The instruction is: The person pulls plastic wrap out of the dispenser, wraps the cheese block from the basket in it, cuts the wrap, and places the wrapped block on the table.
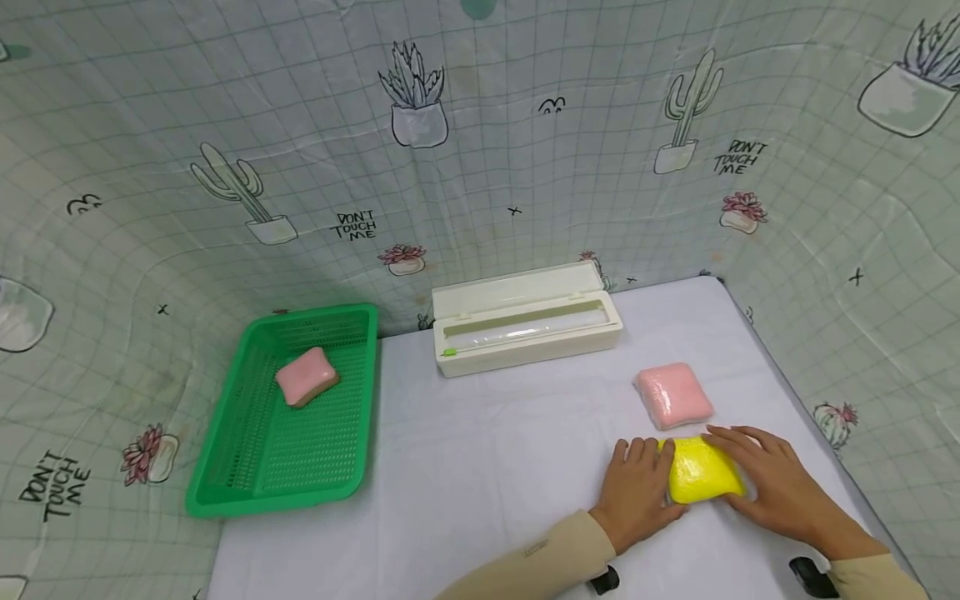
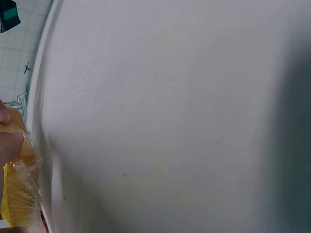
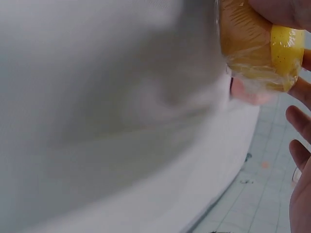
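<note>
A yellow sponge [image 1: 703,472] wrapped in clear film is between my two hands at the right of the table. My left hand [image 1: 637,492] grips its left end, and my right hand [image 1: 780,483] holds the right end between thumb and fingers. Crinkled film covers the sponge's brownish side [image 2: 22,194] in the left wrist view. The right wrist view shows its yellow band [image 3: 285,51] and loose film at the edge. Just beyond it lies a pink sponge [image 1: 675,395], also shiny with film.
A white cling film dispenser [image 1: 528,354] stands at the back with its lid raised and a roll inside. At the left, a green basket [image 1: 363,417] contains another pink sponge [image 1: 307,377]. Patterned cloth [image 1: 480,183] hangs behind and at both sides of the white-covered table [image 1: 480,450].
</note>
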Demonstrator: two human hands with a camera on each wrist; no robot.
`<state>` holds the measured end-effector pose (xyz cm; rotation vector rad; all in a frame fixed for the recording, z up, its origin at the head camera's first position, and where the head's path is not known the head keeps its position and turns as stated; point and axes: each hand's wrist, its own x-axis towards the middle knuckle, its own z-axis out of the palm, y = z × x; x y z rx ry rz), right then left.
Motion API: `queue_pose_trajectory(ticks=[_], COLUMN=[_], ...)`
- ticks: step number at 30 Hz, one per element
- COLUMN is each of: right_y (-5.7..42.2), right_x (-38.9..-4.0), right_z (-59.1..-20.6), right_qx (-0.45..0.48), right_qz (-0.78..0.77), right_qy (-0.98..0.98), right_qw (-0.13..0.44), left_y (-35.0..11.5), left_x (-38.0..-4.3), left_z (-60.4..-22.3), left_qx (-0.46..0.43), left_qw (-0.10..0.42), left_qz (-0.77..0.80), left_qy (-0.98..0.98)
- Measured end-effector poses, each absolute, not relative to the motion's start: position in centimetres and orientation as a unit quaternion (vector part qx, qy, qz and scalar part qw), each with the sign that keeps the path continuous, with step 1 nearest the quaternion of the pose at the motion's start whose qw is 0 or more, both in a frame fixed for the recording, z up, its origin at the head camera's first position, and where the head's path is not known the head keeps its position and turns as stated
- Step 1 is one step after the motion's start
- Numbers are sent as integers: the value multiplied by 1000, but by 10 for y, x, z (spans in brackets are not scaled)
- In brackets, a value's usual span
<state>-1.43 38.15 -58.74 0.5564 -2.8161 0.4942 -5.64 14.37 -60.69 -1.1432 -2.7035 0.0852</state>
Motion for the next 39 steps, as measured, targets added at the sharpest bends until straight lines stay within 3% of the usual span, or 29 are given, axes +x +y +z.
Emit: queue_pose_trajectory(ticks=[15, 19, 25, 31, 39], right_y=[398, 395, 392, 373, 331], right_x=[-16, -16, -21, -39, -80], right_z=[-600, -598, -583, -566, -553], right_qx=[165, 151, 148, 196, 247], right_qz=[182, 171, 151, 165, 178], right_qy=[-966, -972, -975, -959, -943], right_qw=[78, 55, 71, 119, 134], left_y=[171, 160, 129, 77, 3], left_x=[-54, -57, -75, -111, -158], left_z=[-609, -611, -606, -591, -584], left_qx=[-376, -380, -363, -273, -173], left_qw=[75, 98, 134, 153, 189], left_qz=[127, 99, 22, -64, -110], left_qy=[-915, -914, -922, -948, -960])
